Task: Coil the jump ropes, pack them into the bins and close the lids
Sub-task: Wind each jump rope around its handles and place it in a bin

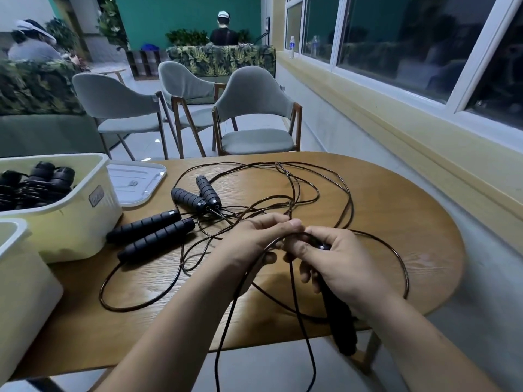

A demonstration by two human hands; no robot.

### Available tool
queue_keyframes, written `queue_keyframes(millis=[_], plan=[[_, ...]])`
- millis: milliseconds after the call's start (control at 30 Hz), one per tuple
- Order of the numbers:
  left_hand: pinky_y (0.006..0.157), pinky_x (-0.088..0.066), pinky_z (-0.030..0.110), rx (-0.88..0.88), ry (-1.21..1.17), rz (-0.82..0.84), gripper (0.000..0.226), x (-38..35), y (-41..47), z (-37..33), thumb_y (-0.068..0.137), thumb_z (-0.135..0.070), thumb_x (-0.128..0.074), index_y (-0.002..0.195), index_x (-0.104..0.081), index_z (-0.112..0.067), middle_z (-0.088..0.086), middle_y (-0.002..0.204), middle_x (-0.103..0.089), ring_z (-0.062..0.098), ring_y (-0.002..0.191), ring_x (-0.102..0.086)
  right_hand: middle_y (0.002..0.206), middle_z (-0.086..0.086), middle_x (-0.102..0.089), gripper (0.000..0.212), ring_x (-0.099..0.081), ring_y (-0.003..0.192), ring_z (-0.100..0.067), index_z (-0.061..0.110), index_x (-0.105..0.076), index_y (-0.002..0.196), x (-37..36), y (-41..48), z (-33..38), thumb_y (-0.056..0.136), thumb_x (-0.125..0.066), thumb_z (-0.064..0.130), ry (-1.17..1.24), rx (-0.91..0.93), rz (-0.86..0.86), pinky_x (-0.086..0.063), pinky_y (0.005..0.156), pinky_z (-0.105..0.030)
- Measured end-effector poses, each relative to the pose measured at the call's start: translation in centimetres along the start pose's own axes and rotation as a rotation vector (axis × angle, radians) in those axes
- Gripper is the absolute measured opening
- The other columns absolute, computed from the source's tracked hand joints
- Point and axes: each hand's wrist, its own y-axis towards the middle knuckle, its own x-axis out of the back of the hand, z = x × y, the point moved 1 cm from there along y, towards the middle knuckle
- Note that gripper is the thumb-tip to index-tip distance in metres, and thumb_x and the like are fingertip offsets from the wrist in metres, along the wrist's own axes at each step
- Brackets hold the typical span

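Nearest the camera a loop of cord (294, 306) hangs off the table (396, 216) edge between the forearms; then, going from the left: a near bin (17, 267) at the corner, its inside hidden; behind it a far bin (93, 222), open, with coiled ropes (36, 182) already packed in it; its lid (133, 179) lies flat on the table just beside it, not yet on.

Next come four loose handles (158, 233), two pairs lying on the wood, their cords sprawled in tangled loops across the middle and right of the table; those ropes look uncoiled.

The left hand (254, 239) pinches the hanging cord between thumb and fingertips; the right hand (339, 261) is closed round the top of a handle (339, 318) that points down toward the camera, and touches the left hand at the fingertips; I judge this to be the first turn of a coil.

So one bin is partly filled; left are this rope, seemingly two more, then both lids.
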Motion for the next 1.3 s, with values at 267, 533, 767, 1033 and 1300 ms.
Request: queue_keyframes(millis=[267, 533, 767, 1033, 1300], plan=[[0.053, -0.029, 0.021, 0.011, -0.098, -0.046, 0.024, 1.0, -0.3, -1.2, 0.095, -0.021, -0.075, 0.107, -0.078, 0.0, -0.003, 0.077, -0.065, 0.008, 0.064, -0.044, 0.064, -0.006, -0.057, 0.02, -0.051, 0.05, -0.013, 0.008, -0.07, 0.088, 0.1, -1.0, 1.0, 0.099, -0.078, 0.023, -0.071, -0.141, 0.291, -0.041, 0.047, -0.025], [0.049, -0.022, 0.018, 0.061, -0.121, -0.121, 0.029, 1.3, -0.3, -1.2, 0.087, -0.031, -0.081, 0.096, -0.083, -0.003, -0.005, 0.074, -0.06, 0.006, 0.063, -0.04, 0.067, -0.008, -0.056, 0.023, -0.051, 0.061, -0.023, 0.007, -0.069, 0.093, 0.4, -1.4, 2.2, 0.098, -0.08, 0.027, -0.297, -0.221, 0.561, -0.043, 0.052, -0.025], [0.051, -0.034, 0.022, -0.02, 0.028, -0.086, 0.035, 0.5, -0.5, -1.1, 0.09, -0.042, -0.076, 0.086, -0.083, -0.008, 0.004, 0.074, -0.061, 0.014, 0.062, -0.049, 0.082, -0.003, -0.078, 0.017, -0.056, 0.061, -0.016, 0.014, -0.078, 0.104, -0.5, -1.0, 1.6, 0.101, -0.073, 0.031, -0.14, -0.17, 0.316, -0.044, 0.049, -0.024], [0.061, -0.045, 0.034, 0.002, 0.012, -0.022, 0.033, 0.5, -0.9, -1.1, 0.098, -0.03, -0.073, 0.104, -0.079, 0.002, 0.02, 0.081, -0.058, 0.03, 0.07, -0.056, 0.084, -0.012, -0.079, 0.011, -0.051, 0.049, -0.014, 0.008, -0.078, 0.098, -0.9, -0.5, 0.8, 0.102, -0.072, 0.017, 0.082, -0.11, 0.187, -0.04, 0.043, -0.024], [0.047, -0.027, 0.017, 0.027, -0.052, -0.194, 0.04, 2.2, 0.0, -1.8, 0.087, -0.043, -0.077, 0.095, -0.085, -0.005, -0.005, 0.073, -0.061, 0.004, 0.058, -0.045, 0.087, -0.011, -0.081, 0.018, -0.052, 0.056, -0.02, -0.001, -0.074, 0.099, -0.2, -1.4, 2.1, 0.103, -0.072, 0.016, -0.144, -0.137, 0.503, -0.04, 0.05, -0.028]])
